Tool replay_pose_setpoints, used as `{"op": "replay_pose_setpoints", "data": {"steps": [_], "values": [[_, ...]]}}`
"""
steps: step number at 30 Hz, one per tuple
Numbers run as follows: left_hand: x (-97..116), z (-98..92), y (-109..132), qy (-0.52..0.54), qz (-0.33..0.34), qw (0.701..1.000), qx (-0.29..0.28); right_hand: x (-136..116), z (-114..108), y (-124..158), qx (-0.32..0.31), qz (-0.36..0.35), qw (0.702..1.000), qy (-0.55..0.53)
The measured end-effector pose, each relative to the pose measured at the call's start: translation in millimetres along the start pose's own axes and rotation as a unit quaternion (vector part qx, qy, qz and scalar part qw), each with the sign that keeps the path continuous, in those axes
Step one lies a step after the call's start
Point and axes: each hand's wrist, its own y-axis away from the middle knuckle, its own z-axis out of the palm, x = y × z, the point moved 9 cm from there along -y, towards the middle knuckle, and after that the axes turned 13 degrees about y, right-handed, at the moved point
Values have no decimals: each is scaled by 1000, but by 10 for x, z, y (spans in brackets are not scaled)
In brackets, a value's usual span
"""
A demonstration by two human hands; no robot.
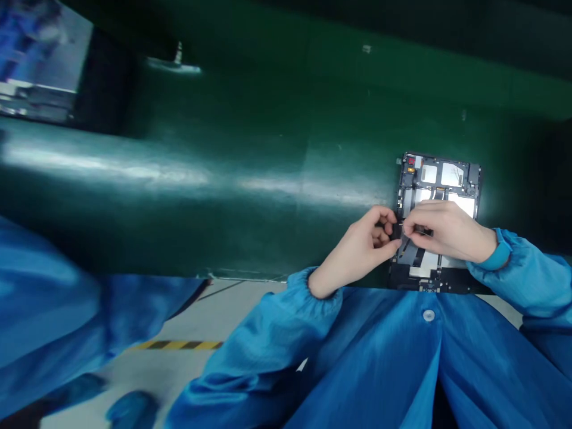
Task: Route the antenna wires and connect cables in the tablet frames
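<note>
Black metal chassis of an opened tablet (437, 179) lies flat at the near edge of the green worktop (250, 119), its ribbon cables and silver panels exposed. Right now the left hand (357, 250) curls closed around a small dark part (397, 231) on the chassis's left side, and the right hand (449, 229) pinches that same part from the other side; its exact form is too small to tell. This is close pinch work, and it calls for steady fingertips. Nearby sit the person's blue smock (379, 351), another person's blue sleeve (53, 298), and yellow-and-black floor tape (179, 345).
</note>
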Motion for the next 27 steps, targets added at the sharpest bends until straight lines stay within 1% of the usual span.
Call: {"op": "replay_pose_setpoints", "data": {"steps": [4,11,15,20,24,27], "values": [[-66,12,0,21,-13,1000,9,84,-24,-80,31,-11,999,16],[-43,-8,-29,50,-20,996,70,209,-51,-123,72,-4,997,42],[0,-61,-117,48,-12,995,89,277,-26,-151,70,17,997,41],[61,-77,-172,61,2,995,73,298,5,-181,69,27,996,42],[36,-65,-171,60,-8,996,61,308,4,-187,73,31,996,37],[21,-67,-189,63,0,996,62,311,-21,-206,77,24,996,31]]}}
